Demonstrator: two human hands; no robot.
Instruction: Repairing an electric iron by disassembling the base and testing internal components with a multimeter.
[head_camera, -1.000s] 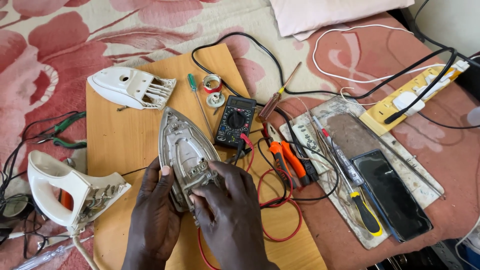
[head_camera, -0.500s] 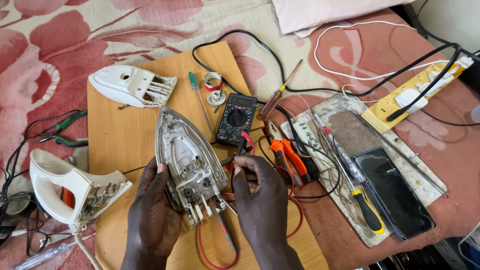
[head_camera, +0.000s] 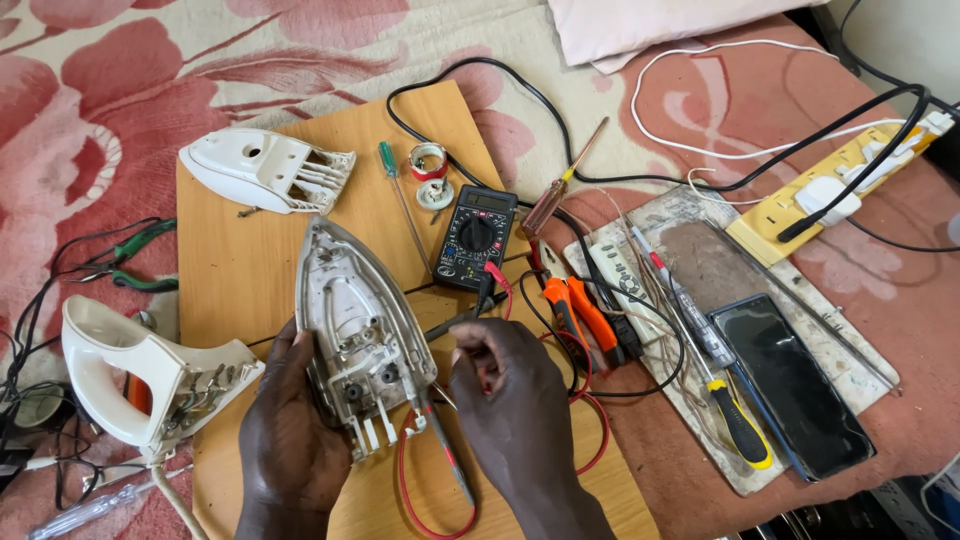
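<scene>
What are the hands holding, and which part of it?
The left hand grips the grey metal iron base at its wide rear end. The right hand pinches the thin red-and-black meter probe by its upper part.

A bed (head_camera: 120, 80) fills the view, spread with a cream sheet printed with large red flowers. A pale pink pillow (head_camera: 660, 25) lies at its far edge. Right of the pillow, a pale wall (head_camera: 900, 35) shows. Soft, even light.

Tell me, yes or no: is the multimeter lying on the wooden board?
Yes, the multimeter lies flat on the wooden board, just beyond the iron base.
</scene>
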